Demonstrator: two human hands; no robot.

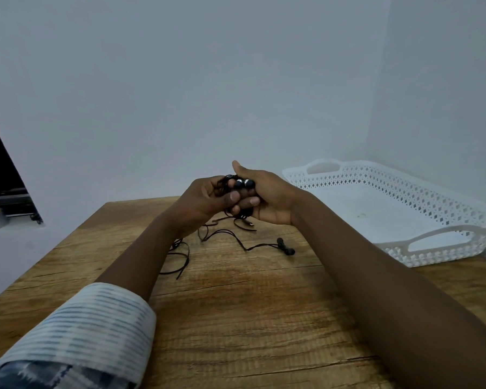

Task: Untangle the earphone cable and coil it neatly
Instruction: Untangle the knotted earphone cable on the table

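Seen from the head camera, a person is holding a tangled thin black earphone cable (222, 234) above a brown wood-grain table (236, 318), both hands raised together at mid-frame. The left hand (205, 197) is curling its fingers around a bunch of cable loops, while the right hand (267, 196) is closing on the same bunch, thumb up, with two small black round earbuds with silver rings (243, 183) showing between the fingers. The rest of the cable is trailing down to the tabletop in loose loops, one strand running out to a dark two-part end piece (285, 246) lying near the right forearm. A white perforated plastic tray with handles (404, 242) is sitting to the right, apart from the cable. The cable is looking light, limp and prone to snagging, so the earbuds and the firm end pieces seem the safest places to take hold. The knot itself is hiding inside the hands, a metallic tip below them is too small to identify, and a striped sleeve (96, 332) is running off the frame.
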